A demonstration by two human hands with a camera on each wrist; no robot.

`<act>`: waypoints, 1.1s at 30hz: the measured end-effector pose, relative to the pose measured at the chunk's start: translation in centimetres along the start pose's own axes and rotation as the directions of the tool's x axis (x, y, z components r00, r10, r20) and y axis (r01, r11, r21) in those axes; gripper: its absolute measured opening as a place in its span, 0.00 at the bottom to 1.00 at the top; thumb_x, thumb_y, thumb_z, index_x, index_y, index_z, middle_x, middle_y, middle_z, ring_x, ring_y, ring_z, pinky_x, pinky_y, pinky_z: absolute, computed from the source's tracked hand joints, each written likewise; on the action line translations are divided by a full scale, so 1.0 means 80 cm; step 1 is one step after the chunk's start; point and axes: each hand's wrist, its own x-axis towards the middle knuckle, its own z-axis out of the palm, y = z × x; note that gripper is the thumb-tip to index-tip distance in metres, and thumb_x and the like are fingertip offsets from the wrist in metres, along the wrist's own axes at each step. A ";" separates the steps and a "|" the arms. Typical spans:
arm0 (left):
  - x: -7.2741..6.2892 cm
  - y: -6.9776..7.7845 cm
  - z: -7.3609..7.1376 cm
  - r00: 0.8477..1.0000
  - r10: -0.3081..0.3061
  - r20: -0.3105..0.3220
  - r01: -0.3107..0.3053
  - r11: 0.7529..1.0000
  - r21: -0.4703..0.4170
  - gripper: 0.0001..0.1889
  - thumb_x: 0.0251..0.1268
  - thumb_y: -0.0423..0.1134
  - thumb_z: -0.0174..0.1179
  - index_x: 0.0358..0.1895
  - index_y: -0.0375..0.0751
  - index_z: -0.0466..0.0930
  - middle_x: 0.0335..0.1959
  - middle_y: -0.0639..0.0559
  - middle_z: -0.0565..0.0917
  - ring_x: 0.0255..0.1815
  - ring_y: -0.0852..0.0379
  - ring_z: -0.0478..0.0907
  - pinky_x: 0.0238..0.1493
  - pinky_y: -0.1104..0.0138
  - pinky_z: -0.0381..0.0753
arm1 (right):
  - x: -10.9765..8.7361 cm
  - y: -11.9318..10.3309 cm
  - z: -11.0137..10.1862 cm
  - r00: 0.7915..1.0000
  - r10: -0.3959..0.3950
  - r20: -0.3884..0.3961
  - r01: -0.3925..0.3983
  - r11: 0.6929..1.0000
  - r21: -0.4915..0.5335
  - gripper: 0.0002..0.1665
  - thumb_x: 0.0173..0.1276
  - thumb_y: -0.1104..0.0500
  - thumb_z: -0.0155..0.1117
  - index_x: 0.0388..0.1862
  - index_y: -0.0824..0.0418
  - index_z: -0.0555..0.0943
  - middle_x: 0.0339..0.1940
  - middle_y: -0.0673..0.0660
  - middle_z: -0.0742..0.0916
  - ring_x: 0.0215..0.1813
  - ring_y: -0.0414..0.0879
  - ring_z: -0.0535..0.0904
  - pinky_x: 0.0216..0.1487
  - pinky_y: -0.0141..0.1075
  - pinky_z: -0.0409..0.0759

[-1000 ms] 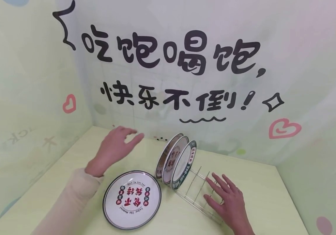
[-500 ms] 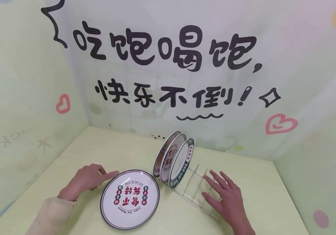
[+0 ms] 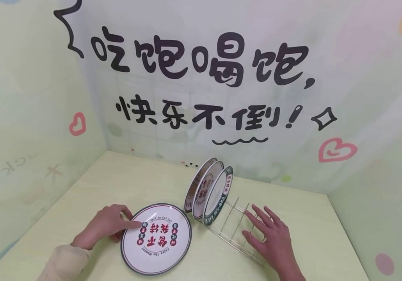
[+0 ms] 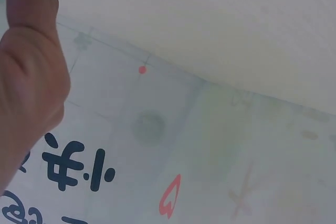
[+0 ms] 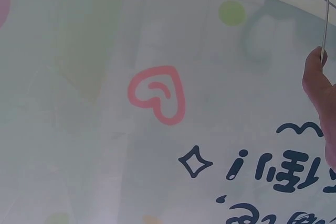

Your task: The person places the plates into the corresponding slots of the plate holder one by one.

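In the head view a white plate with a dark rim and red and dark lettering lies on the table. My left hand is at its left edge, thumb over the rim and fingers curled at the side, pinching it. In the left wrist view only part of the left hand shows. A wire plate rack stands right of the plate and holds three upright plates at its left end. My right hand rests at the rack's right end, fingers spread; a fingertip meets a wire in the right wrist view.
The pale yellow table is bounded by a back wall with large black lettering and by printed side walls. The upright plates lean close to the flat plate's right side.
My left hand has come down from above the table to the flat plate's left edge, and its thumb now overlaps the rim. The right hand has stayed at the rack.
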 end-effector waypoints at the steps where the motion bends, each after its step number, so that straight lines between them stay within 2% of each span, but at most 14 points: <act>1: 0.000 0.001 0.001 1.000 0.002 0.001 -0.002 1.000 -0.003 0.30 0.51 0.54 0.80 0.46 0.34 0.81 0.20 0.49 0.81 0.16 0.52 0.80 0.21 0.61 0.83 | 0.000 0.000 0.000 1.000 -0.001 -0.002 0.001 1.000 0.001 0.36 0.56 0.47 0.79 0.66 0.45 0.84 0.70 0.50 0.82 0.72 0.61 0.72 0.49 0.70 0.77; 7: -0.003 -0.001 0.004 1.000 0.010 0.018 -0.009 1.000 -0.023 0.30 0.51 0.51 0.80 0.49 0.35 0.79 0.22 0.49 0.81 0.15 0.51 0.81 0.21 0.61 0.82 | 0.000 0.001 0.002 1.000 -0.015 -0.012 0.015 1.000 0.003 0.35 0.57 0.46 0.78 0.66 0.45 0.84 0.70 0.49 0.82 0.71 0.62 0.72 0.49 0.69 0.77; 12: -0.005 -0.005 0.006 1.000 0.021 0.005 -0.020 0.998 -0.057 0.26 0.56 0.50 0.78 0.48 0.35 0.80 0.23 0.49 0.82 0.16 0.51 0.81 0.21 0.60 0.83 | 0.002 0.001 0.001 1.000 -0.018 -0.017 0.018 1.000 0.004 0.35 0.58 0.45 0.77 0.67 0.44 0.83 0.70 0.49 0.82 0.71 0.62 0.73 0.49 0.68 0.77; 17: -0.010 -0.005 0.009 0.998 0.062 0.006 -0.061 0.992 -0.109 0.19 0.60 0.43 0.75 0.48 0.36 0.81 0.23 0.50 0.83 0.16 0.51 0.81 0.21 0.59 0.84 | 0.001 0.000 -0.001 1.000 -0.007 -0.013 0.007 1.000 0.005 0.36 0.56 0.46 0.78 0.66 0.45 0.84 0.69 0.49 0.82 0.71 0.62 0.73 0.49 0.69 0.77; 21: -0.012 -0.011 0.013 0.996 0.084 0.037 -0.077 0.981 -0.176 0.17 0.65 0.39 0.72 0.51 0.38 0.79 0.22 0.49 0.83 0.17 0.50 0.81 0.22 0.59 0.83 | 0.000 -0.001 -0.001 1.000 -0.008 -0.010 0.008 1.000 0.007 0.36 0.56 0.47 0.79 0.66 0.46 0.84 0.69 0.50 0.82 0.71 0.62 0.73 0.50 0.69 0.76; 25: -0.013 -0.023 0.011 0.987 0.120 0.111 -0.078 0.941 -0.328 0.19 0.70 0.39 0.68 0.57 0.36 0.74 0.25 0.45 0.86 0.20 0.48 0.83 0.24 0.58 0.84 | -0.001 -0.001 0.000 1.000 -0.012 -0.011 0.012 1.000 0.005 0.35 0.55 0.47 0.79 0.65 0.46 0.85 0.69 0.50 0.83 0.71 0.62 0.73 0.49 0.69 0.77; 27: -0.016 -0.025 0.004 0.985 0.122 0.120 -0.065 0.915 -0.398 0.20 0.71 0.39 0.67 0.59 0.35 0.73 0.28 0.43 0.87 0.21 0.47 0.83 0.24 0.58 0.84 | -0.001 0.000 0.000 1.000 -0.016 -0.015 0.016 1.000 0.003 0.35 0.55 0.47 0.79 0.65 0.46 0.85 0.69 0.50 0.83 0.71 0.62 0.73 0.48 0.70 0.77; 28: -0.018 -0.025 -0.001 0.985 0.130 0.112 -0.070 0.902 -0.426 0.20 0.72 0.38 0.66 0.59 0.33 0.72 0.29 0.42 0.87 0.22 0.47 0.84 0.24 0.58 0.85 | -0.001 0.000 0.000 1.000 -0.017 -0.017 0.017 1.000 0.002 0.35 0.55 0.47 0.79 0.65 0.46 0.85 0.69 0.50 0.83 0.71 0.62 0.73 0.48 0.70 0.77; 30: -0.024 -0.020 -0.016 0.992 0.103 0.072 -0.059 0.887 -0.457 0.20 0.71 0.38 0.66 0.60 0.33 0.73 0.30 0.41 0.88 0.23 0.46 0.84 0.25 0.58 0.86 | 0.000 0.001 0.000 1.000 -0.020 -0.019 0.020 1.000 0.002 0.35 0.55 0.47 0.79 0.65 0.46 0.85 0.69 0.50 0.83 0.70 0.62 0.73 0.48 0.70 0.77; 33: -0.038 -0.008 -0.045 0.996 0.078 -0.034 -0.085 0.872 -0.482 0.24 0.70 0.39 0.68 0.62 0.31 0.73 0.32 0.40 0.89 0.25 0.45 0.85 0.27 0.57 0.87 | 0.000 0.001 -0.002 1.000 -0.019 -0.018 0.019 1.000 -0.001 0.35 0.56 0.47 0.79 0.66 0.46 0.84 0.69 0.50 0.82 0.71 0.62 0.73 0.48 0.70 0.77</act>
